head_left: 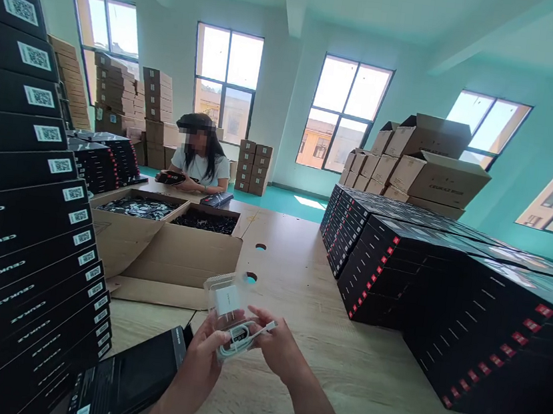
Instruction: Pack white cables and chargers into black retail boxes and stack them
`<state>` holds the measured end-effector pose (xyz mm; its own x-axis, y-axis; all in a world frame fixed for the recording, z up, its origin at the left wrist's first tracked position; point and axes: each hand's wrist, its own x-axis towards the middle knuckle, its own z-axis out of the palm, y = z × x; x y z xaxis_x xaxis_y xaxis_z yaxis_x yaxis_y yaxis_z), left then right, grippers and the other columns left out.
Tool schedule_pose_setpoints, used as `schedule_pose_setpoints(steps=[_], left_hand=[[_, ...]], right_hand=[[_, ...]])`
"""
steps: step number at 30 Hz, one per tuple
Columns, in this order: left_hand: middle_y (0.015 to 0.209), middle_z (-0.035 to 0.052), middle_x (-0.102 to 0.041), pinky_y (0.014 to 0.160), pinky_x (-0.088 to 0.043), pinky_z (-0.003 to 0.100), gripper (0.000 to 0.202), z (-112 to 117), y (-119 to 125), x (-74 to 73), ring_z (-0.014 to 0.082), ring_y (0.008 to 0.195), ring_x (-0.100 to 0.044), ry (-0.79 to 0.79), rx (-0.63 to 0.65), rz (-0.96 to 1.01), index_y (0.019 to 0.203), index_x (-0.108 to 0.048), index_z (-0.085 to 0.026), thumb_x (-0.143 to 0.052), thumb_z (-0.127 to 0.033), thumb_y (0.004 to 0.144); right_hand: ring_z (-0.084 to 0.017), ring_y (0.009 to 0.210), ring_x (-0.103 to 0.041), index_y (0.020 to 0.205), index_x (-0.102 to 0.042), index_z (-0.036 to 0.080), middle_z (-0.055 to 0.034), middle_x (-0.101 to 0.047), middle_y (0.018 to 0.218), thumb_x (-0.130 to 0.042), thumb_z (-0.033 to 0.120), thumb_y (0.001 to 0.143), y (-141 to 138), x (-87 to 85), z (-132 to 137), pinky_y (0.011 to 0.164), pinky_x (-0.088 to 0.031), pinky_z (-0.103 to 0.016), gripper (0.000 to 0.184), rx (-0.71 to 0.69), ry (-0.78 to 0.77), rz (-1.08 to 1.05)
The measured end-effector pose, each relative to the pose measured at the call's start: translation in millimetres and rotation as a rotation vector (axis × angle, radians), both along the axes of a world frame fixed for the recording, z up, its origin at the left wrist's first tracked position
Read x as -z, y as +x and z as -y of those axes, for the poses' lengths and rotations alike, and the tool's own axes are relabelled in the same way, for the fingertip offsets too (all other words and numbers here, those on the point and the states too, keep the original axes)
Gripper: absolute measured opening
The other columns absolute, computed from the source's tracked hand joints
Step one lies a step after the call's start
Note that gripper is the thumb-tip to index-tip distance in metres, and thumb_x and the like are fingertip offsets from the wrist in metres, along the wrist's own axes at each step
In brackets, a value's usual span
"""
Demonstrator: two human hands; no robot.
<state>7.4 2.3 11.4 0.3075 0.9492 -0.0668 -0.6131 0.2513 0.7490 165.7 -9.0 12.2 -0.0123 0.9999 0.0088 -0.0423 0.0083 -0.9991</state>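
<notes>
Over the table, my left hand (pixel 205 353) is closed on a clear plastic package (pixel 211 286). A white power adapter (pixel 227 300) with metal prongs sits in its far part. At the near end lies a coiled white charging cable (pixel 239 345) with a dark band around it. My right hand (pixel 279 345) pinches the cable from the right, and one white connector sticks out past its fingers. Part of the coil is hidden behind the fingers. A black product box (pixel 134 378) lies beside my left forearm.
Tall stacked black boxes (pixel 21 270) rise on my left, and rows of black boxes (pixel 400 269) fill the right side. An open carton (pixel 190 257) holds several small dark and silvery items. Across the table, a person (pixel 206 161) holds a dark item. Brown cartons (pixel 432 172) stand behind.
</notes>
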Motion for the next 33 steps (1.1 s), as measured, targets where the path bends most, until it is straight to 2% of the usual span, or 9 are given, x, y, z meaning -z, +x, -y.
schedule_pose_setpoints(steps=[4, 8, 11, 17, 22, 25, 29, 31, 33], left_hand=[[0.116, 0.0086, -0.078, 0.101, -0.052, 0.041, 0.049, -5.4, -4.1, 3.2, 0.0338, 0.128, -0.061, -0.013, -0.14, 0.101, 0.107, -0.077, -0.024, -0.075, -0.015, 0.06], [0.123, 0.011, -0.075, 0.105, -0.05, 0.043, 0.055, -4.8, -7.7, 3.5, 0.0352, 0.133, -0.057, 0.016, -0.088, 0.12, 0.119, -0.073, -0.024, -0.075, -0.017, 0.064], [0.127, 0.0118, -0.073, 0.107, -0.048, 0.047, 0.058, -2.1, -8.3, 3.6, 0.0374, 0.133, -0.056, 0.038, -0.037, 0.128, 0.122, -0.072, -0.024, -0.076, -0.017, 0.065], [0.132, 0.0109, -0.07, 0.11, -0.045, 0.046, 0.052, 0.5, -11.3, 3.9, 0.0375, 0.14, -0.049, 0.043, 0.016, 0.135, 0.118, -0.074, -0.026, -0.075, -0.018, 0.067], [0.134, 0.0087, -0.07, 0.11, -0.045, 0.044, 0.052, -2.1, -12.6, 7.9, 0.0353, 0.14, -0.049, 0.05, 0.021, 0.144, 0.116, -0.075, -0.028, -0.079, -0.017, 0.066], [0.132, 0.0089, -0.071, 0.112, -0.042, 0.048, 0.053, -3.3, -10.1, 11.7, 0.0362, 0.139, -0.05, 0.066, -0.022, 0.128, 0.116, -0.074, -0.028, -0.08, -0.019, 0.064], [0.129, 0.008, -0.072, 0.116, -0.037, 0.052, 0.054, 1.1, -2.7, 11.9, 0.0359, 0.137, -0.051, 0.095, -0.079, 0.051, 0.116, -0.072, -0.029, -0.084, -0.024, 0.063], [0.127, 0.0089, -0.072, 0.115, -0.038, 0.052, 0.056, 5.1, 1.5, 9.2, 0.0364, 0.134, -0.054, 0.098, -0.061, 0.033, 0.117, -0.071, -0.028, -0.086, -0.028, 0.064], [0.125, 0.01, -0.073, 0.112, -0.042, 0.051, 0.056, 9.1, 5.1, 5.5, 0.0365, 0.131, -0.056, 0.07, -0.026, 0.04, 0.119, -0.07, -0.027, -0.085, -0.033, 0.066]], right_hand=[[-0.025, 0.099, -0.069, 0.12, -0.072, 0.017, -0.0125, -0.075, 0.114, -0.082, 0.042, 0.067, 2.9, -4.8, 1.8, 0.086, -0.053, -0.036, 0.059, 0.091, 0.07, -0.053], [-0.02, 0.078, -0.066, 0.095, -0.079, 0.018, -0.0079, -0.078, 0.09, -0.084, 0.044, 0.069, 1.3, -6.3, 2.1, 0.075, -0.051, -0.032, 0.038, 0.082, 0.144, -0.077], [-0.017, 0.07, -0.061, 0.081, -0.077, 0.016, -0.0075, -0.077, 0.083, -0.086, 0.049, 0.068, -0.8, -7.8, 3.1, 0.069, -0.048, -0.03, 0.037, 0.126, 0.169, -0.142], [-0.018, 0.074, -0.063, 0.083, -0.075, 0.015, -0.0088, -0.077, 0.084, -0.085, 0.051, 0.072, 2.0, -9.4, 4.7, 0.075, -0.049, -0.032, 0.039, 0.129, 0.118, -0.242], [-0.018, 0.075, -0.064, 0.081, -0.073, 0.016, -0.0072, -0.075, 0.083, -0.089, 0.05, 0.067, 1.6, -6.5, 3.3, 0.078, -0.051, -0.033, 0.04, 0.105, 0.061, -0.402], [-0.015, 0.071, -0.06, 0.082, -0.074, 0.015, -0.0041, -0.071, 0.077, -0.088, 0.05, 0.066, -2.0, -7.7, 4.3, 0.071, -0.05, -0.029, 0.041, 0.196, 0.078, -0.309], [-0.011, 0.055, -0.048, 0.092, -0.071, 0.015, 0.0051, -0.057, 0.06, -0.087, 0.045, 0.065, -12.9, -9.7, 6.1, 0.052, -0.04, -0.023, 0.044, 0.375, 0.127, -0.179], [-0.012, 0.052, -0.05, 0.097, -0.065, 0.017, 0.0055, -0.059, 0.06, -0.086, 0.045, 0.065, -20.8, -10.1, 7.6, 0.049, -0.041, -0.023, 0.047, 0.415, 0.156, -0.214], [-0.015, 0.056, -0.058, 0.096, -0.06, 0.019, 0.0022, -0.066, 0.066, -0.083, 0.046, 0.07, -28.1, -10.7, 10.4, 0.052, -0.046, -0.025, 0.044, 0.446, 0.208, -0.216]])
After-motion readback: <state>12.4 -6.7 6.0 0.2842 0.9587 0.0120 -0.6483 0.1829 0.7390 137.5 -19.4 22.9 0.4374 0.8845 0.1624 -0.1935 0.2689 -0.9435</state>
